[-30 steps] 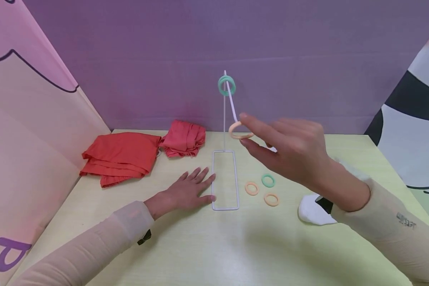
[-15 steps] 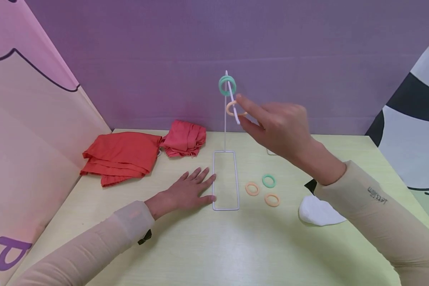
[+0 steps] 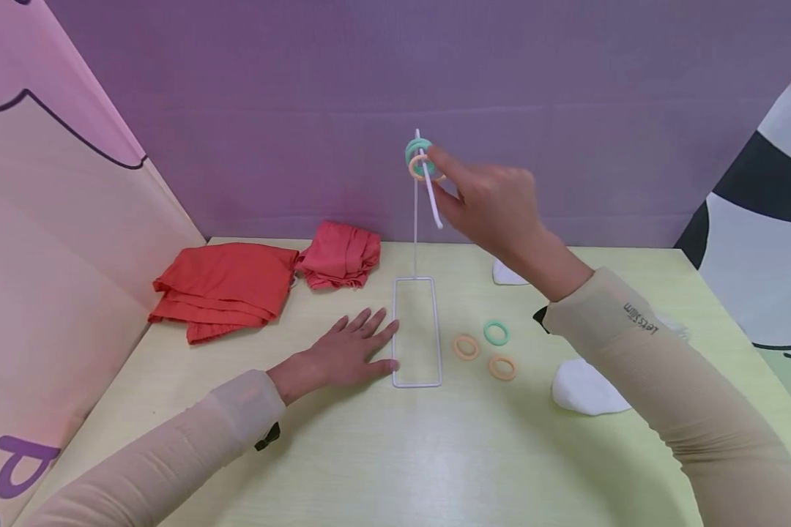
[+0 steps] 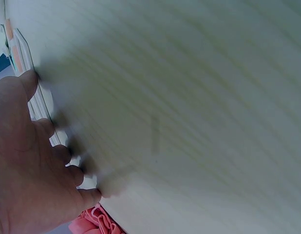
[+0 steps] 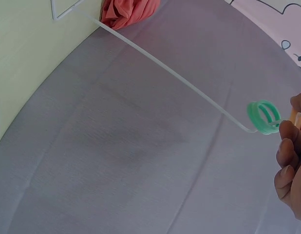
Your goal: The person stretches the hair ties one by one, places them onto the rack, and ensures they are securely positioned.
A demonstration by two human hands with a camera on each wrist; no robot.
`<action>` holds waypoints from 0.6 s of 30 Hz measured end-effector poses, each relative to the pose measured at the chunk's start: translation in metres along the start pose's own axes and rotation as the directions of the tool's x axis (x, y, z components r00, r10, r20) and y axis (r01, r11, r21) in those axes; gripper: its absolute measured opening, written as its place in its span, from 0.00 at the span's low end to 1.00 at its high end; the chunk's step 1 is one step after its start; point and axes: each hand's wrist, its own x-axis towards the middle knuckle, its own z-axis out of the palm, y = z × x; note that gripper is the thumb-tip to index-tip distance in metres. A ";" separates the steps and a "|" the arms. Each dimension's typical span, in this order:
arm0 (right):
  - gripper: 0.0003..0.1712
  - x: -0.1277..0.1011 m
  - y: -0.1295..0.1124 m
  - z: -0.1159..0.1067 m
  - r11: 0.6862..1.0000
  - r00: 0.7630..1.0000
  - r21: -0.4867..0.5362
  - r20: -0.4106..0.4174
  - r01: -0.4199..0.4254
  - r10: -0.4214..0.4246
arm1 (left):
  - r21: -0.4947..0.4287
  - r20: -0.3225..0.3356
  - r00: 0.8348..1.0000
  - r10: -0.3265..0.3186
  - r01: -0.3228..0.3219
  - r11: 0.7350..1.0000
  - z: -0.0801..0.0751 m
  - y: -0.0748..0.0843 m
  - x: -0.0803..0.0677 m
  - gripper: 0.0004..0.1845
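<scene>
My right hand [image 3: 491, 201] pinches a pale orange ring [image 3: 412, 173] between thumb and index finger. The ring is around the slanting arm of a thin white wire stand [image 3: 433, 205], close in front of green rings [image 3: 410, 150] hanging farther back on that arm. From the right wrist view, the green rings [image 5: 257, 117] sit just beyond the fingers and the orange ring [image 5: 293, 116]. Spread on the table, my left hand [image 3: 339, 355] has its thumb and fingertips at the left side of the stand's rectangular base [image 3: 437, 333]. The left wrist view also shows those spread fingers [image 4: 46, 127].
Two orange rings [image 3: 466, 348] [image 3: 502, 368] and a green ring [image 3: 496, 333] lie right of the base. Folded red cloths [image 3: 227, 289] [image 3: 343, 255] are at back left. A white object [image 3: 587, 388] lies near the right forearm; a purple curtain [image 3: 290, 146] hangs behind.
My right hand has brought the orange ring over the arm's tip and slid it back and up along the arm toward the green rings. The left hand has stayed in place.
</scene>
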 end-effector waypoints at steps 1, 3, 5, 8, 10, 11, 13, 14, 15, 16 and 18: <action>0.15 0.001 0.000 0.002 1.000 1.000 -0.002 -0.004 -0.007 0.007 | -0.001 0.001 1.000 -0.001 0.001 1.000 0.000 0.000 0.000 0.42; 0.14 0.003 0.001 0.005 1.000 1.000 0.004 -0.001 -0.022 0.022 | -0.004 0.003 1.000 -0.003 0.003 1.000 -0.001 0.001 0.000 0.42; 0.14 0.004 0.002 0.007 0.999 0.999 0.010 0.009 -0.037 0.037 | -0.006 0.004 1.000 -0.005 0.005 1.000 -0.001 0.001 0.001 0.42; 0.14 0.005 0.004 0.010 0.998 0.998 0.016 0.032 -0.061 0.061 | -0.006 0.008 1.000 -0.008 0.009 1.000 -0.001 0.002 0.001 0.42; 0.15 0.005 0.005 0.011 0.997 0.996 0.015 0.046 -0.073 0.073 | -0.006 0.010 1.000 -0.011 0.011 1.000 -0.001 0.001 0.001 0.42; 0.15 0.005 0.006 0.012 0.997 0.996 0.016 0.050 -0.079 0.078 | -0.006 0.011 1.000 -0.012 0.012 1.000 -0.001 0.001 0.001 0.42; 0.15 0.005 0.006 0.013 0.996 0.995 0.016 0.056 -0.087 0.086 | -0.007 0.012 1.000 -0.011 0.011 1.000 -0.001 0.000 0.001 0.42; 0.15 0.004 0.006 0.013 0.996 0.994 0.017 0.058 -0.091 0.090 | -0.008 0.012 1.000 -0.010 0.010 1.000 -0.001 0.000 0.001 0.42; 0.15 0.004 0.007 0.014 0.996 0.994 0.015 0.058 -0.093 0.092 | -0.007 0.010 1.000 -0.009 0.009 1.000 -0.001 -0.001 0.001 0.42; 0.15 0.004 0.007 0.014 0.995 0.994 0.014 0.058 -0.095 0.094 | -0.007 0.010 1.000 -0.009 0.009 1.000 -0.002 -0.001 0.001 0.42; 0.15 0.004 0.007 0.016 0.995 0.994 0.009 0.055 -0.099 0.098 | -0.009 0.011 1.000 -0.008 0.008 1.000 -0.002 0.000 0.001 0.42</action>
